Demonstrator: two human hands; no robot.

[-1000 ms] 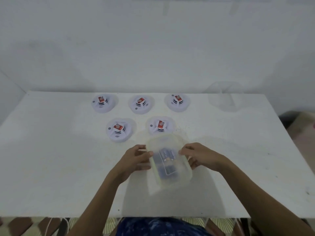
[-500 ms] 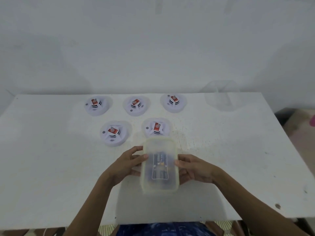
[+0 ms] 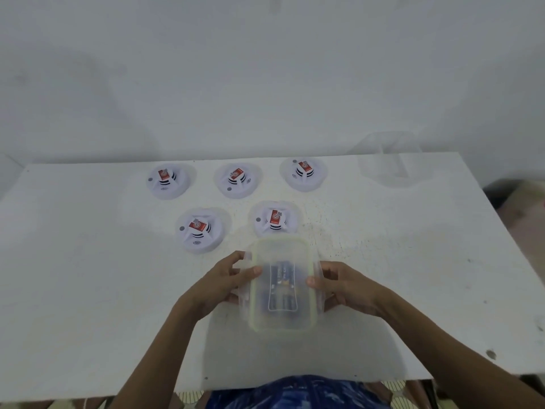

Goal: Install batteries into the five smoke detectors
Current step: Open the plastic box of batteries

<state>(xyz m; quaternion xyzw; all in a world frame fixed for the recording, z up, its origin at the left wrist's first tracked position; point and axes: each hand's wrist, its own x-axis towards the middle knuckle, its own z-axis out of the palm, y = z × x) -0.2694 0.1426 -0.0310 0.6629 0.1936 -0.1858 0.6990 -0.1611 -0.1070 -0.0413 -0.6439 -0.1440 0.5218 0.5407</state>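
Both my hands are on the lidded plastic box [image 3: 282,318]: left hand [image 3: 218,286] and right hand [image 3: 346,286] each have a grip curled round a long side. The batteries [image 3: 281,290] are inside it. The five smoke detectors [image 3: 274,219] sit on the worktop [image 3: 88,276] just beyond the box.

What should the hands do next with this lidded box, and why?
Probably lift the lid off: the left hand and right hand grip the box by its sides, the side flaps seem flared out, and the batteries lie under it.
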